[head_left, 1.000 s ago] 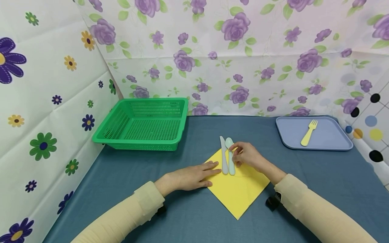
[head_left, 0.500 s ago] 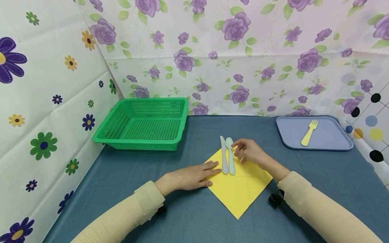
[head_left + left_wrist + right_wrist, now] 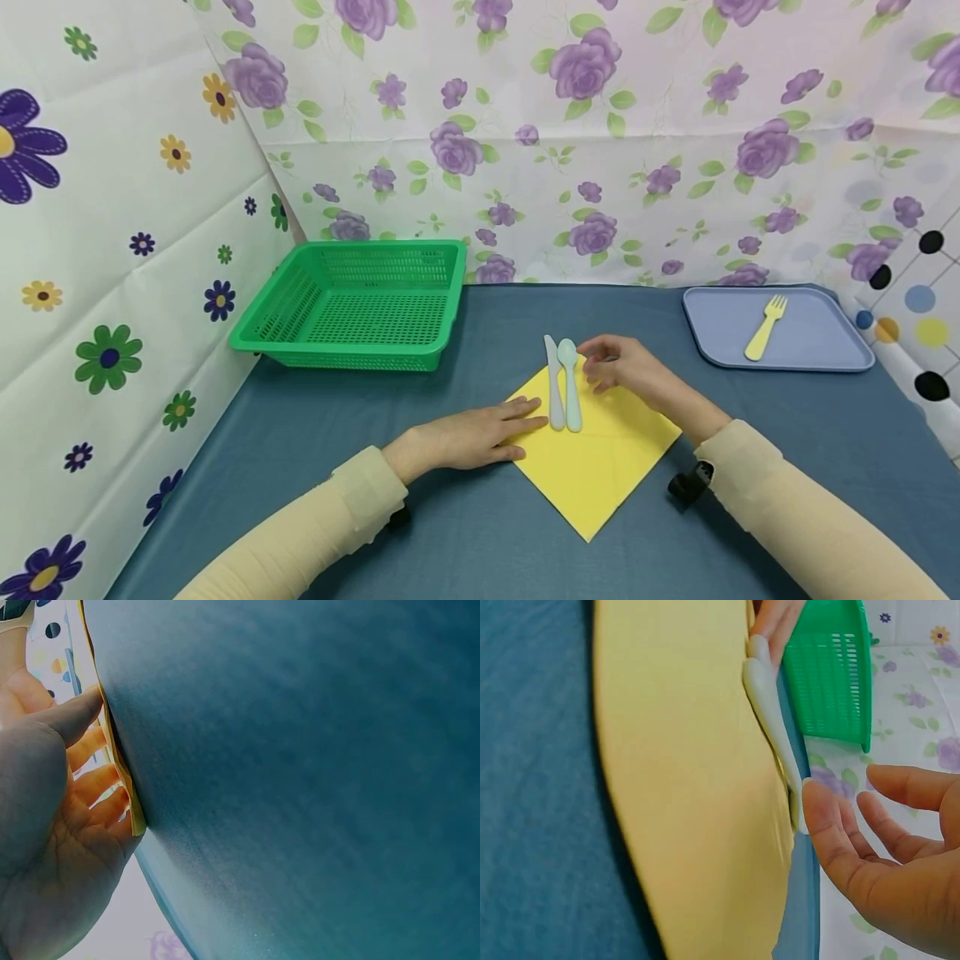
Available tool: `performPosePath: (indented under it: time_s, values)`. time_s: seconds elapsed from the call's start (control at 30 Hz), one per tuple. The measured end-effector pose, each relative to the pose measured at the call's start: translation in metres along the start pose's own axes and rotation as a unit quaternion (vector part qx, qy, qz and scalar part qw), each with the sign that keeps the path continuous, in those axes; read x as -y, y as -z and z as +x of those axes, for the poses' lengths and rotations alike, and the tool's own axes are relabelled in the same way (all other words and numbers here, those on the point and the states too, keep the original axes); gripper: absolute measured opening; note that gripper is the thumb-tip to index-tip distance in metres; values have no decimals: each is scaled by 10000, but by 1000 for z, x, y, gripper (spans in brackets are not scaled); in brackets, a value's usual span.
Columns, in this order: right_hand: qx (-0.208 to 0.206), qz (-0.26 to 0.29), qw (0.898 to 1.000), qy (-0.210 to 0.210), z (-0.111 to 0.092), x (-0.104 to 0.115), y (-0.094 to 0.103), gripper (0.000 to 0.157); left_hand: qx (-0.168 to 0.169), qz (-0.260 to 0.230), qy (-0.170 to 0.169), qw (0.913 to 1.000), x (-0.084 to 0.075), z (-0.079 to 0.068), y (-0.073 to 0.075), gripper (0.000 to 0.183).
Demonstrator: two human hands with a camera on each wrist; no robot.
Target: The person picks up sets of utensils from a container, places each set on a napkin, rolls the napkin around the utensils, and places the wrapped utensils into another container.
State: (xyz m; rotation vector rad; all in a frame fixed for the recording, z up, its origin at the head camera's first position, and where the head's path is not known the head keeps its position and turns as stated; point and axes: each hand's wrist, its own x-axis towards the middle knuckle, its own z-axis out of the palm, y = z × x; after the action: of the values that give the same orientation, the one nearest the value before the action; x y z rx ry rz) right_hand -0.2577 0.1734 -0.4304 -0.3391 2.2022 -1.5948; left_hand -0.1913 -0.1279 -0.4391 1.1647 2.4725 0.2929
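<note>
A yellow napkin (image 3: pixel 592 475) lies on the table, turned so one corner points toward me. On it, side by side, lie a pale grey knife (image 3: pixel 555 392) and a pale green spoon (image 3: pixel 572 396), their upper ends past the napkin's far edge. My left hand (image 3: pixel 468 435) rests with spread fingers on the napkin's left corner, fingertips close to the knife. My right hand (image 3: pixel 626 367) hovers just right of the spoon's bowl. Seen from the right wrist, its thumb and fingers are apart, with nothing between them, and the spoon (image 3: pixel 769 712) lies beyond.
At the back left stands a green plastic basket (image 3: pixel 360 360). A blue-grey tray (image 3: pixel 825 333) at the back right bears a yellow fork (image 3: pixel 765 329). Flowered cloth (image 3: pixel 525 167) hangs behind the blue-covered table (image 3: pixel 315 433).
My right hand has let go of the spoon and drawn a little to the right. Spoon, knife and left hand have stayed in place.
</note>
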Motion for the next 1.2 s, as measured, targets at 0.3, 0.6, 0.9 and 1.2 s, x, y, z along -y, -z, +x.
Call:
performPosePath:
  time_s: [0.3, 0.6, 0.9, 1.2]
  values:
    - [60, 200, 9998, 16, -4, 2, 13, 42, 20, -22, 42, 10000, 0, 0, -1, 60]
    - [-84, 403, 9991, -58, -8, 4, 40, 47, 3, 20, 42, 10000, 0, 0, -2, 61]
    - [-197, 525, 9982, 215, -15, -1, 68, 40, -27, 74, 5, 10000, 0, 0, -2, 61]
    - [-305, 708, 9969, 176, -25, -3, 98, 33, -36, 126, 2, 9999, 1, 0, -2, 61]
